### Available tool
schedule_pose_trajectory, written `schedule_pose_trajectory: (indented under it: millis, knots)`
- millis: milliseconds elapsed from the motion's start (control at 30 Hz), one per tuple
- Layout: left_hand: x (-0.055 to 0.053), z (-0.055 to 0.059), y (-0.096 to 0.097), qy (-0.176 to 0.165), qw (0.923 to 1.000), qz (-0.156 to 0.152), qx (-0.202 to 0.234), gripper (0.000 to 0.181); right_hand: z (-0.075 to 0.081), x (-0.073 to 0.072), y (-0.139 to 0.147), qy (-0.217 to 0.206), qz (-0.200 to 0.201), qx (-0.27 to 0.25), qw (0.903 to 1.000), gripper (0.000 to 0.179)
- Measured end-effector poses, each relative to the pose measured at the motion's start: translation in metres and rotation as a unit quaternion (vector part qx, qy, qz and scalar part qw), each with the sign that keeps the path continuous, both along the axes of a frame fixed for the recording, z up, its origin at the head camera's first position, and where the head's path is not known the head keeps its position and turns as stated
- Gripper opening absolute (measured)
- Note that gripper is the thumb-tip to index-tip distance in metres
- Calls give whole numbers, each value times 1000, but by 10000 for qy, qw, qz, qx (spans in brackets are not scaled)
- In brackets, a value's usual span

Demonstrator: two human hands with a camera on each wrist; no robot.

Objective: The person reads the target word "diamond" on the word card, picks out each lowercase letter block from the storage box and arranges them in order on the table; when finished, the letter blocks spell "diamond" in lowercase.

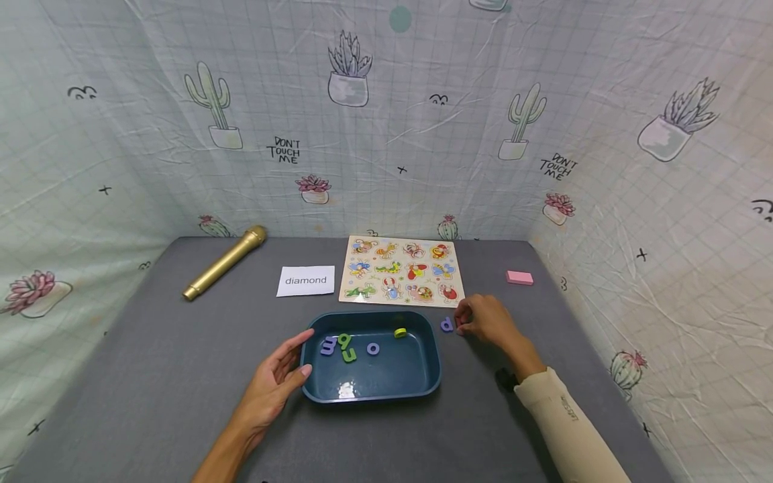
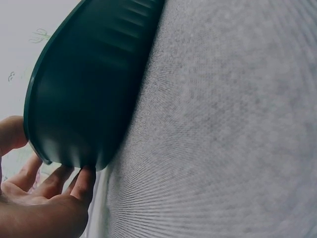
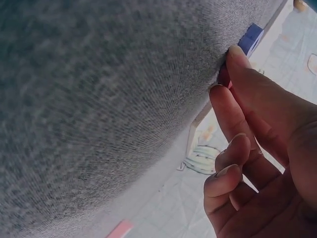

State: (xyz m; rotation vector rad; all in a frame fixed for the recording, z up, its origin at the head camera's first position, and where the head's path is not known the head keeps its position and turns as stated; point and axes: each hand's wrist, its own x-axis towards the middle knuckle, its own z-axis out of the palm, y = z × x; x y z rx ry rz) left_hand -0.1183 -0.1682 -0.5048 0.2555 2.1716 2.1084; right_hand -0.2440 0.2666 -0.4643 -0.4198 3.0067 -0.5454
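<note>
A dark blue tray [image 1: 386, 396] stands on the grey table with several plastic letters inside, among them a purple m [image 1: 328, 346] and a purple o [image 1: 373, 349]. At its left end, my left hand [image 1: 274, 386] holds the wall, thumb over the rim and fingers against the outside. My right hand [image 1: 488, 320] is down at the table right of the tray. Between its thumb and index finger it pinches a small red piece [image 3: 224, 77], mostly hidden by the fingertips. Just beside these lies a purple letter d [image 1: 446, 325].
Behind the tray lie a wooden insect puzzle board [image 1: 401, 272] and a white card [image 1: 305, 281] reading "diamond". A gold microphone [image 1: 223, 263] is at the back left, a pink block [image 1: 519, 278] at the back right. Patterned cloth [image 1: 386, 134] walls off the table's back and sides.
</note>
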Motion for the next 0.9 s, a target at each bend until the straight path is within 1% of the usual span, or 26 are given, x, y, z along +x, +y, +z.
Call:
schedule_pose_trajectory:
  millis: [200,267,400,533,633,767,900]
  knots:
    - [0,1,0,-10,10000,12,-29,60,2,1,-1,-48,-44,14,10000,25]
    - [1,1,0,-8,10000,3,-27,60,4,4,-2,9,-76,-12,10000,27]
    - [0,1,0,48,10000,-8,-21,60,12,11,-5,467,-35,-117,9988,29]
    - [0,1,-1,81,10000,-10,-34,59,25,20,-12,1017,61,-235,9945,32]
    - [0,1,-1,67,10000,-6,-41,59,36,27,-19,1288,176,-362,9909,33]
    - [0,1,0,22,10000,17,-29,60,50,38,-31,1525,340,-430,9868,33]
    - [1,1,0,-5,10000,32,-30,60,61,48,-44,1621,446,-465,9847,32]
